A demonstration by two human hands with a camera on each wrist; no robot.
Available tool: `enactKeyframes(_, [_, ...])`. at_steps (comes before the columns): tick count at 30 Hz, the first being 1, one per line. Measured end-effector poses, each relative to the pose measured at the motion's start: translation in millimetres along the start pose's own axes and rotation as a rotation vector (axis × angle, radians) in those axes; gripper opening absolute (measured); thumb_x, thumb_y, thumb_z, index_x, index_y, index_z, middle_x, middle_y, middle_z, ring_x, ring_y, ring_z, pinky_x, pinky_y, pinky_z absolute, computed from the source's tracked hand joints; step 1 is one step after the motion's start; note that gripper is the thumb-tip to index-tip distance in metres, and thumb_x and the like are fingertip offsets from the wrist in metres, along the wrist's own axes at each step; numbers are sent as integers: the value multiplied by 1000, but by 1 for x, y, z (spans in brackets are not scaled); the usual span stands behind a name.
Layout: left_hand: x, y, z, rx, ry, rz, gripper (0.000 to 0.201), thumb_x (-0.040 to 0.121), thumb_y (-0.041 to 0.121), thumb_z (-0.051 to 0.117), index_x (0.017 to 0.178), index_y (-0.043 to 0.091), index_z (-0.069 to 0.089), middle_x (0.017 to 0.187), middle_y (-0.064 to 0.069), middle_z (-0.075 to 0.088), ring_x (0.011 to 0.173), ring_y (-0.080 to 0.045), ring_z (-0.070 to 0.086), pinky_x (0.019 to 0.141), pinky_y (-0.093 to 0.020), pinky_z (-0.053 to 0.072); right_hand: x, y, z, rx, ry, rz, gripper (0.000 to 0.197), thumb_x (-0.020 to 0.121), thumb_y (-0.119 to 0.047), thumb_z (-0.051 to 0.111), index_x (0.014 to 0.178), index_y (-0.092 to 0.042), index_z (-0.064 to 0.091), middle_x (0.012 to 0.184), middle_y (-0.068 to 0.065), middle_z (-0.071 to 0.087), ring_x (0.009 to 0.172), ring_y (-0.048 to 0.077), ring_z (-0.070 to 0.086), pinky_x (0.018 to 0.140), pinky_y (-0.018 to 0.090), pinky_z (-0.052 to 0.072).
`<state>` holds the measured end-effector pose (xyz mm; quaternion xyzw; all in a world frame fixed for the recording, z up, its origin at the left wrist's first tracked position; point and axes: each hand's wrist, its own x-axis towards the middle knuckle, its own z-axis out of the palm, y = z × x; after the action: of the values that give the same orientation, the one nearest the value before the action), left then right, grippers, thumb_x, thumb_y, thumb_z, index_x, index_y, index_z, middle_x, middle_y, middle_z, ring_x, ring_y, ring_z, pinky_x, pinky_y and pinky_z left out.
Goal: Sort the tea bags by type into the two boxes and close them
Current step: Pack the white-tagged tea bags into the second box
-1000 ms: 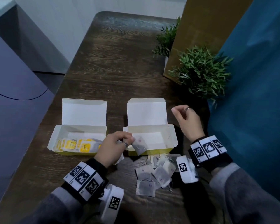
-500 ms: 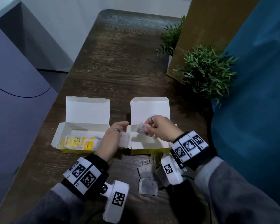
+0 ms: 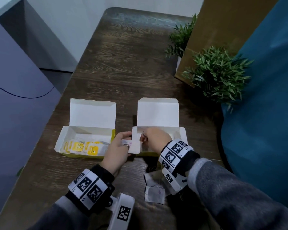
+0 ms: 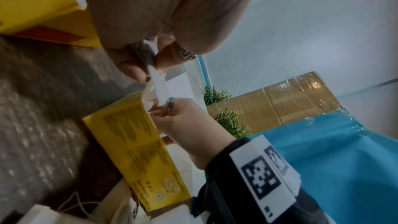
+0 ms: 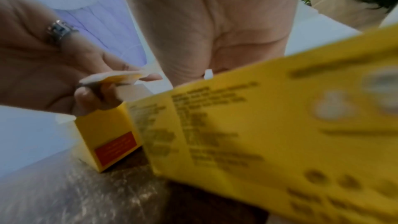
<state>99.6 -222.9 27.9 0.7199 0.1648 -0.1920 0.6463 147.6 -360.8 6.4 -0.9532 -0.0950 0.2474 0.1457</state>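
Sorting unfinished: left box (image 3: 76, 138) holds yellow-tagged bags, both hands, left hand (image 3: 117, 151) and right hand (image 3: 154, 138), pinch a tea bag (image 3: 133, 146) at centre frame over the right box (image 3: 181, 132); loose bags (image 3: 155, 194) remain on the counter (image 3: 123, 72); both lids stand open.

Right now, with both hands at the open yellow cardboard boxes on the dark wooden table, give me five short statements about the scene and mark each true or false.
1. Both yellow cardboard boxes, the left box and the right box, stand with lids open. True.
2. The left box is empty. False: yellow-labelled tea bags lie inside it.
3. The left hand pinches a plain white tea bag. True.
4. The right hand rests flat on the dark wooden table, away from the boxes. False: it is over the right box, fingers at the tea bag.
5. No plain white tea bags are left on the table. False: loose white tea bags lie near the right wrist.
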Motion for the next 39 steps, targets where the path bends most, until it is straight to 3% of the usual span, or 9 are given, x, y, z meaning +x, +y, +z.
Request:
enactKeyframes(7, [2, -2, -5, 91, -25, 49, 49, 84, -15, 34, 116, 18, 51, 102, 1, 60, 80, -9, 58, 50, -11, 48, -2, 6, -2, 241, -120, -7, 10, 87, -9, 58, 81, -16, 60, 103, 10, 69, 88, 20, 59, 81, 27, 43])
enactKeyframes(9, [1, -2, -6, 104, -33, 53, 49, 84, -16, 34, 115, 17, 52, 99, 2, 60, 78, -10, 58, 48, -12, 47, -6, 8, -4, 283, -91, -11, 7, 88, -11, 58, 84, -13, 64, 100, 7, 69, 91, 20, 61, 82, 27, 44])
enactKeyframes(11, [2, -2, -6, 126, -39, 66, 50, 83, -16, 33, 115, 17, 53, 98, 1, 60, 78, -11, 57, 48, -11, 45, -11, 11, -6, 274, -15, -18, 9, 88, -19, 60, 90, -11, 64, 92, 5, 66, 85, 18, 58, 75, 24, 44])
enactKeyframes(15, [4, -5, -9, 160, -33, 70, 50, 83, -15, 32, 116, 15, 55, 98, 1, 61, 79, -9, 58, 54, -11, 46, -14, 16, -3, 191, 66, 4, 27, 90, -29, 50, 67, -18, 44, 67, -3, 49, 69, 17, 51, 56, 24, 35])
enactKeyframes(19, [5, -4, -8, 202, -43, 75, 47, 84, -14, 33, 113, 16, 55, 103, -1, 61, 82, -5, 57, 56, -10, 46, -9, 4, -1, 115, 0, 20, 29, 91, -25, 50, 65, -15, 43, 74, 2, 52, 75, 20, 51, 67, 27, 38])
enactKeyframes(26, [7, -4, -9, 209, -42, 82, 50, 83, -16, 32, 116, 13, 55, 104, -4, 62, 82, -8, 58, 55, -9, 47, -6, -2, -1, 54, -104, -117, 18, 91, -20, 54, 101, -7, 60, 107, 12, 64, 98, 27, 58, 78, 27, 40])
enactKeyframes(31, [8, -5, -9, 240, -34, 111, 50, 83, -17, 34, 117, 12, 55, 104, -6, 62, 81, -6, 58, 60, -12, 48, -7, 5, -1, 42, -114, -125, 9, 85, -19, 61, 79, -17, 54, 90, 4, 61, 85, 21, 56, 74, 25, 40])
enactKeyframes(34, [9, -5, -8, 263, -36, 122, 48, 83, -16, 36, 116, 14, 54, 103, -2, 60, 85, -3, 56, 65, -13, 48, -5, 7, -1, 41, -28, -133, 10, 81, -13, 64, 78, -15, 55, 90, 7, 64, 81, 21, 56, 72, 24, 40])
enactKeyframes(39, [12, -8, -8, 293, -41, 123, 48, 83, -16, 35, 116, 14, 55, 111, -7, 61, 93, -13, 57, 70, -17, 49, -4, 7, 8, 26, -2, -164, 13, 81, -5, 59, 74, -14, 55, 90, 10, 66, 80, 25, 57, 73, 28, 44])
